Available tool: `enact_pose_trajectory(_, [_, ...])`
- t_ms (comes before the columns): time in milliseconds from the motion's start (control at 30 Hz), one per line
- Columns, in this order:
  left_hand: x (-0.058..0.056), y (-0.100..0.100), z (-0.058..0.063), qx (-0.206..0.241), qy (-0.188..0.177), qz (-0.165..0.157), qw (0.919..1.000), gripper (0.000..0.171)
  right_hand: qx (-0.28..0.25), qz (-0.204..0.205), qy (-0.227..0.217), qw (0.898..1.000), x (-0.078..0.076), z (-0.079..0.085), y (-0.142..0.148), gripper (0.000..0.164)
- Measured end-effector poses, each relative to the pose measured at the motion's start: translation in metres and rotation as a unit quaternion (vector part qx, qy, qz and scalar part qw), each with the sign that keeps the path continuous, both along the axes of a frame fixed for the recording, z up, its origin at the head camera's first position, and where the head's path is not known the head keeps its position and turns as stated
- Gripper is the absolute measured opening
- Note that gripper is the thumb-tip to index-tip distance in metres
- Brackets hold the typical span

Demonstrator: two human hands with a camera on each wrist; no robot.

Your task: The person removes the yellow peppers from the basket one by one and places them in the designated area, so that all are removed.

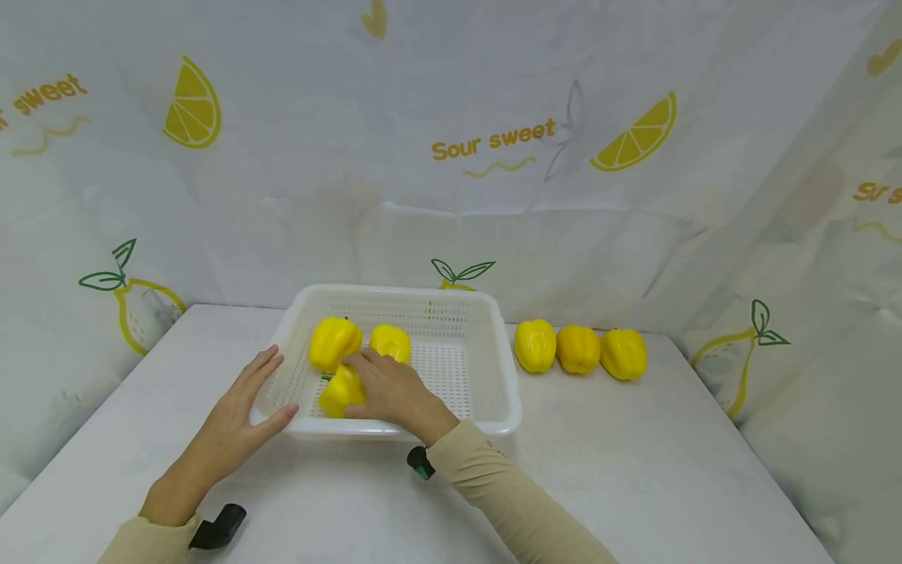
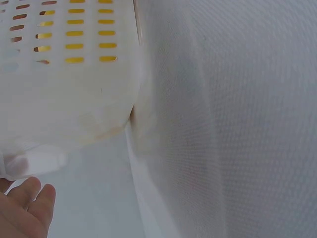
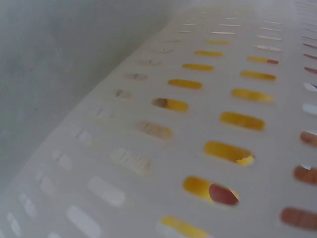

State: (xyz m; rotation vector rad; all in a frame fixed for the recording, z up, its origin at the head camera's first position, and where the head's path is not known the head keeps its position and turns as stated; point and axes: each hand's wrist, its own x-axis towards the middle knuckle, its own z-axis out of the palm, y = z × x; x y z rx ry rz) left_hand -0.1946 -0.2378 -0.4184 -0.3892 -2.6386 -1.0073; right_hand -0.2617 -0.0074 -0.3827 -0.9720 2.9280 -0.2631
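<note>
A white plastic basket (image 1: 509, 384) with slotted walls stands on the table. Three yellow bell peppers are in its left half: one at the back left (image 1: 334, 345), one beside it to the right (image 1: 391, 342), and one in front (image 1: 341, 393). My right hand (image 1: 398, 392) reaches over the front rim and grips the front bell pepper, its fingers partly covering it. At the basket's front left corner is my left hand (image 1: 229, 427), fingers extended along the outside and thumb near the rim. The right wrist view shows only the slotted wall (image 3: 109, 144), with yellow behind it.
Right of the basket, three more bell peppers stand in a row: a yellow one (image 1: 535, 345), a deeper yellow one (image 1: 579, 349) and another yellow one (image 1: 623, 354). A white lemon-print cloth (image 1: 317, 157) hangs behind the white table (image 1: 634, 470).
</note>
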Motion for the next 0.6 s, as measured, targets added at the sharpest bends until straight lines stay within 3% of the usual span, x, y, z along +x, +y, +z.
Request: enact_pose_trajectory(600, [0.0000,0.0005,0.0007,0.000,0.000,0.003,1.0000,0.076,-0.033,-0.008,-0.033,0.999,-0.0001,-0.0016,0.0002,0.053])
